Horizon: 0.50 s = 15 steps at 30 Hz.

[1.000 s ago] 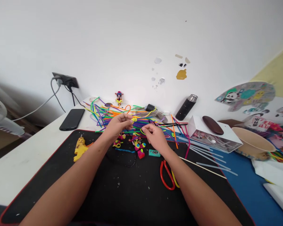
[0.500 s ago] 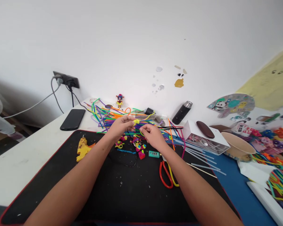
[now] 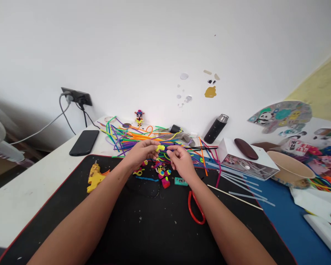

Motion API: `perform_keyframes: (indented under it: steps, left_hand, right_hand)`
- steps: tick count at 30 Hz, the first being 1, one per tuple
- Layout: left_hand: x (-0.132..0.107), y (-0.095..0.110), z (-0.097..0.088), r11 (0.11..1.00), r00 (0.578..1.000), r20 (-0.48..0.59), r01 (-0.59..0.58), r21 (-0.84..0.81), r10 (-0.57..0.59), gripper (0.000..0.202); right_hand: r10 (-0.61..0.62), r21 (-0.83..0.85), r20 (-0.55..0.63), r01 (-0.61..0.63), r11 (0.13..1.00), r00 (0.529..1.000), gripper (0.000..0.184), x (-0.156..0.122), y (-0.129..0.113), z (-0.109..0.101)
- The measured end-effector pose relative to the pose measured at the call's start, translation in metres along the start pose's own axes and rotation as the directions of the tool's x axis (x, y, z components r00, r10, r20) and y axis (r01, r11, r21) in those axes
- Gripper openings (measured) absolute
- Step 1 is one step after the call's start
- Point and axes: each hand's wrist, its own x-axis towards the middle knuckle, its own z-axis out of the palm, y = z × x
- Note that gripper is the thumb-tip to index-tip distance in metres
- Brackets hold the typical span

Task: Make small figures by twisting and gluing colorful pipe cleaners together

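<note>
My left hand (image 3: 143, 154) pinches a small twisted piece of yellow pipe cleaner (image 3: 160, 147) between thumb and fingertips, above the back of the black mat (image 3: 165, 224). Just to its right, my right hand (image 3: 180, 158) is closed with thumb and forefinger together. A yellow-green strand shows beside its fingers, but what they grip is too small to tell. Below the hands lie a colourful pipe-cleaner figure (image 3: 162, 171) and a teal box (image 3: 180, 181). Red-handled scissors (image 3: 194, 211) are partly hidden under my right forearm.
A yellow glue gun (image 3: 95, 178) and a black phone (image 3: 84, 142) are at left. Loose pipe cleaners (image 3: 124, 138) spread behind my hands. A small finished doll (image 3: 139, 117) stands by the wall. To the right are a black thermos (image 3: 216, 129), a white box (image 3: 231, 154) and clear glue sticks (image 3: 242, 182).
My hands have moved slightly apart, with the yellow piece staying in my left hand. The camera view has shifted a little. My right forearm now covers the scissors' yellow handle.
</note>
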Motion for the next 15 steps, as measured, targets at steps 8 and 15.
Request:
perform_keyframes:
  steps: [8,15]
  left_hand:
    - [-0.004,-0.002,0.012,0.998,0.996,0.059,0.059,0.033,-0.061,0.033]
    - [-0.005,-0.002,0.011,0.998,0.997,0.073,0.021,0.053,-0.025,0.047]
  right_hand:
    - [-0.025,0.033,0.060,0.023,0.999,0.998,0.032,-0.002,0.003,-0.002]
    - [0.059,0.177,0.042,-0.066,0.982,0.997,0.035,-0.003,0.000,0.007]
